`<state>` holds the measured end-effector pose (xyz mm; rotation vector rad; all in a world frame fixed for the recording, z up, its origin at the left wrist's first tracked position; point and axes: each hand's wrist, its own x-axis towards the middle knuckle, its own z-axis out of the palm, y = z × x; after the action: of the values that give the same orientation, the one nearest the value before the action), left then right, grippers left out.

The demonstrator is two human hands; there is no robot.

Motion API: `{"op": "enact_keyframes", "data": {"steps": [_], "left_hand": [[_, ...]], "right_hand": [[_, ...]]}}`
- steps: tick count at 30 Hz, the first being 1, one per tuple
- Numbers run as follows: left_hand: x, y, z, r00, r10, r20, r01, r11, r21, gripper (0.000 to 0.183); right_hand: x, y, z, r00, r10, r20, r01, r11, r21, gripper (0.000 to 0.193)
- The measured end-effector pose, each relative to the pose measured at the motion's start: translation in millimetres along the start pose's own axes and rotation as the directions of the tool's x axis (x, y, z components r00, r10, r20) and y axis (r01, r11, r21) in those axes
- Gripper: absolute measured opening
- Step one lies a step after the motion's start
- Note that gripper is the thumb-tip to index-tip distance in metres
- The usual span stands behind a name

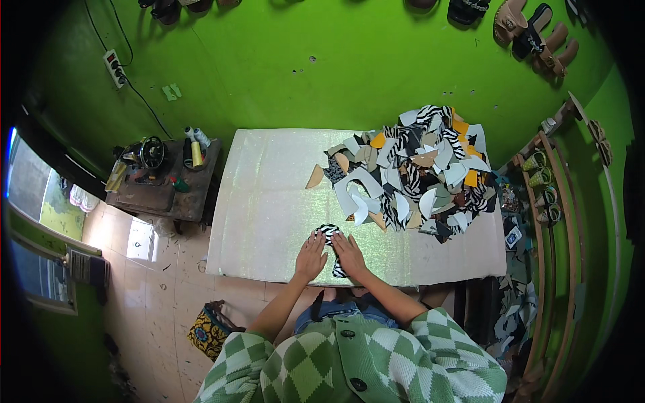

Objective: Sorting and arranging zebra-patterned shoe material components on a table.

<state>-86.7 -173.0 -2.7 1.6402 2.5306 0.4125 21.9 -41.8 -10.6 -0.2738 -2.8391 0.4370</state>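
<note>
Both hands lie flat and open on a zebra-striped cut piece [329,233], the left hand [311,257] beside the right hand [349,256], at the desk's [269,195] near edge. Beyond the piece and to its right sits a heap of cut shapes [416,171]. With so little desk below it, the piece could slip off.

Small package or card [512,236]: right of frame, among clutter beside the table's right end; squarish, dark blue with a white centre. Otherwise none discernible.
</note>
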Motion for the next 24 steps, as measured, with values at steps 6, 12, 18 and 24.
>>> {"op": "enact_keyframes", "data": {"steps": [6,12,18,24], "left_hand": [[-5,12,-12,0.998,-0.042,-0.042,0.039,0.997,-0.071,0.055],[-16,13,10,0.997,-0.071,-0.04,0.07,0.997,-0.013,0.053],[-14,14,19,0.994,-0.101,-0.036,0.104,0.992,0.074,0.054],[-4,23,8,0.98,-0.123,-0.155,0.121,0.992,-0.023,0.044]], "right_hand": [[-15,-1,-13,1.0,0.004,0.022,-0.004,1.0,0.008,0.048],[-25,0,-8,0.999,-0.01,0.038,0.01,1.0,0.008,0.048],[-20,-2,-4,0.998,-0.021,0.055,0.03,0.987,-0.159,0.045],[-21,18,-16,0.99,0.102,0.095,-0.127,0.94,0.316,0.047]]}}
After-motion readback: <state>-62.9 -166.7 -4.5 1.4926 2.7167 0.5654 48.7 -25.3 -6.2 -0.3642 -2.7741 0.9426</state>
